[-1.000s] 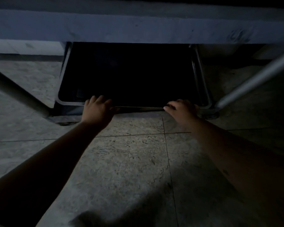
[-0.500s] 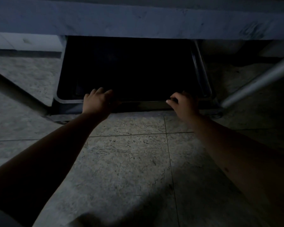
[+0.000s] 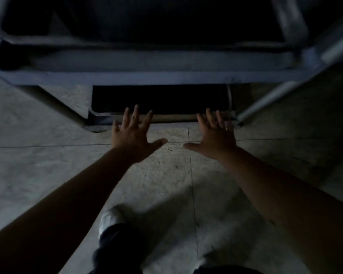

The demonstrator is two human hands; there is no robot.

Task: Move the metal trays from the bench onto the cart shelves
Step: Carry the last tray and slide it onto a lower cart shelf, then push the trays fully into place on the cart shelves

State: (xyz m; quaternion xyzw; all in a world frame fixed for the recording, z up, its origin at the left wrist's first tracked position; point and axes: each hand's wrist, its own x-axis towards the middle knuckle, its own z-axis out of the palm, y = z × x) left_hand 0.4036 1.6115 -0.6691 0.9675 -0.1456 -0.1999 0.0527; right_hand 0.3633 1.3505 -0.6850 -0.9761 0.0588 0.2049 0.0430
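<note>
Metal tray point(image 3: 158, 100), dark and seated on the lowest shelf of the cart point(image 3: 166, 79), its near rim showing just under the shelf above. The left hand point(image 3: 134, 133) and right hand point(image 3: 216, 133) hover just in front of that rim with fingers spread, palms down, holding nothing, above the tiled floor point(image 3: 48, 155). To finish the step well, check that the tray sits square and fully in before fetching another from the bench.
</note>
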